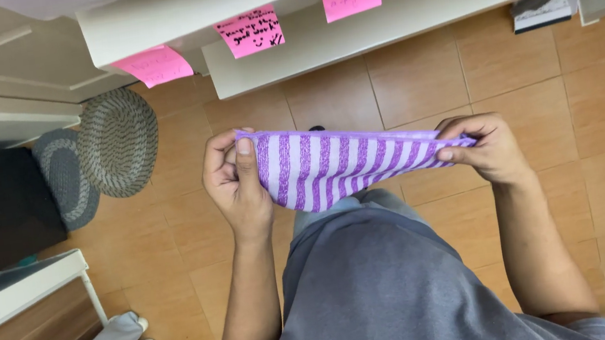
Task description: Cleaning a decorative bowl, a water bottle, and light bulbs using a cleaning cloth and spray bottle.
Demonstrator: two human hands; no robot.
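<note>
striped cloth (pixel 334 167) stretched between both hands (pinched corners)

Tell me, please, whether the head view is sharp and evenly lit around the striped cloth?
Head view: the purple striped cloth and both hands, left hand and right hand, look sharp; light is soft and even, no harsh glare; the shelf edges bow and lean, suggesting wide-angle distortion.
</note>
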